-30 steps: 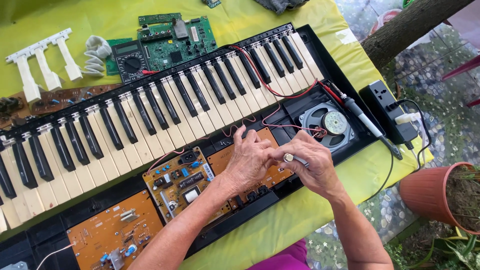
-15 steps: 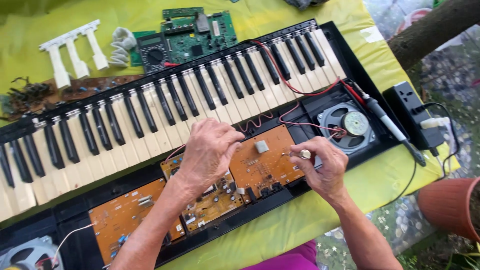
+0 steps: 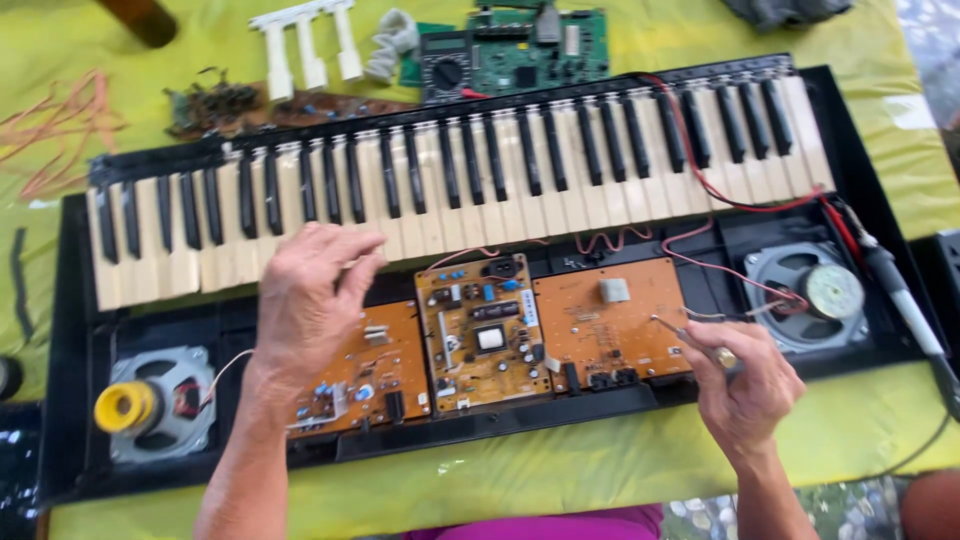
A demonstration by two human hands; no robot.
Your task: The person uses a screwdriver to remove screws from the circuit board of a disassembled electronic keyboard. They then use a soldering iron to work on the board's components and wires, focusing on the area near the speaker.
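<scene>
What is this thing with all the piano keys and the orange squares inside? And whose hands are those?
The picture comes from a camera worn on a person's head, looking down, so the hands are that person's own. On a table with a yellow-green cloth lies an electric keyboard with its cover off, so you can see inside. The orange squares are circuit boards, flat plates carrying tiny electronic parts. The round things at each end are speakers, joined by thin red wires. The left hand rests at the edge of the keys above one board. The right hand holds a thin metal tool whose tip touches the right-hand board. Spare keys and a green board lie behind.
</scene>
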